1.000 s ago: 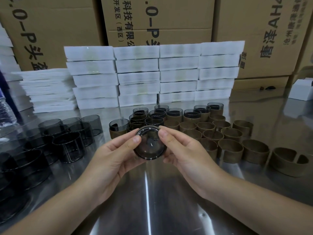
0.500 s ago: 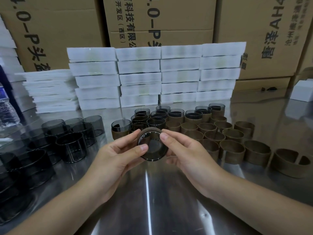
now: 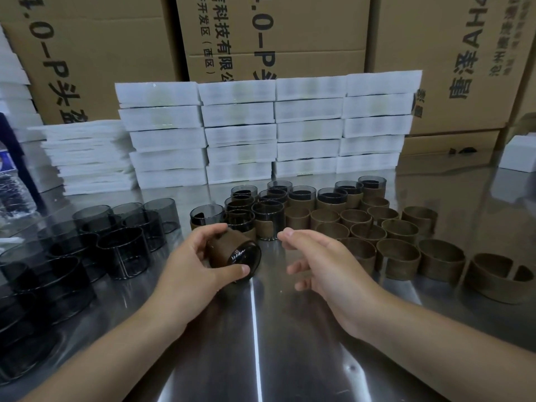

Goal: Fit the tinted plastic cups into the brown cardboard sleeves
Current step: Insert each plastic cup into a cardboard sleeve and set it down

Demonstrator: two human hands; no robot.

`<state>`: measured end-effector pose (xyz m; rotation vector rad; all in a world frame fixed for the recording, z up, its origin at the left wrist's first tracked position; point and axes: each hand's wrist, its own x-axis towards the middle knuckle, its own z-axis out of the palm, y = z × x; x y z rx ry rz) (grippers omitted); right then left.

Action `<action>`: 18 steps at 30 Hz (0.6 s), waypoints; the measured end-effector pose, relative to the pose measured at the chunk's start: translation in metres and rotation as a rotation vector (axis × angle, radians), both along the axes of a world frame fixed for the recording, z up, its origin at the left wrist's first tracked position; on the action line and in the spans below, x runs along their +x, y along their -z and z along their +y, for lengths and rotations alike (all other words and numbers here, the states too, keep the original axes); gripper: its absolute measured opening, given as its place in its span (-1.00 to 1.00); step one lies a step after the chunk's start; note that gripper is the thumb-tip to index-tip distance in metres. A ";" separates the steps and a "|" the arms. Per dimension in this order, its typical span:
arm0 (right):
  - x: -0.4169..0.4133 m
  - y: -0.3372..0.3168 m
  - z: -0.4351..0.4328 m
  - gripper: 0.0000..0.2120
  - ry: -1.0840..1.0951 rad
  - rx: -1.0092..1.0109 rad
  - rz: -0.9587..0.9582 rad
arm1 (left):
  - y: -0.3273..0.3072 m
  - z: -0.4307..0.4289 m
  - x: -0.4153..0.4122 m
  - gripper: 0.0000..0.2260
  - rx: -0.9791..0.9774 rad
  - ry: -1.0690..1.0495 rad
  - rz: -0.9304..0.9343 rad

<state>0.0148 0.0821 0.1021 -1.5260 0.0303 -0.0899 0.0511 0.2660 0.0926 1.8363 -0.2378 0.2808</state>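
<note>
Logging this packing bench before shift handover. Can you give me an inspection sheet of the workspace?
Surface: shiny steel table.
Job's things: bare tinted cups grouped left; empty brown sleeves right; finished sleeved cups standing mid-back; one held cup tilted, already sleeved.
Clutter: plastic bottle far left; small white box far right.
Hands: left hand grips the held cup; right hand open, holding nothing.
Cables: nothing seen.
Surroundings: stacked white packs, printed cartons behind.
</note>
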 end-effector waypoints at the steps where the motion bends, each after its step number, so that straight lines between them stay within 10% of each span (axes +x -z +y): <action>1: 0.000 0.000 0.000 -0.82 -0.001 -0.003 0.002 | -0.001 0.000 -0.001 -0.45 0.084 0.006 -0.050; 18: 0.003 0.003 0.001 -0.77 -0.001 0.007 0.007 | -0.003 0.003 -0.007 -0.56 0.508 0.088 -0.351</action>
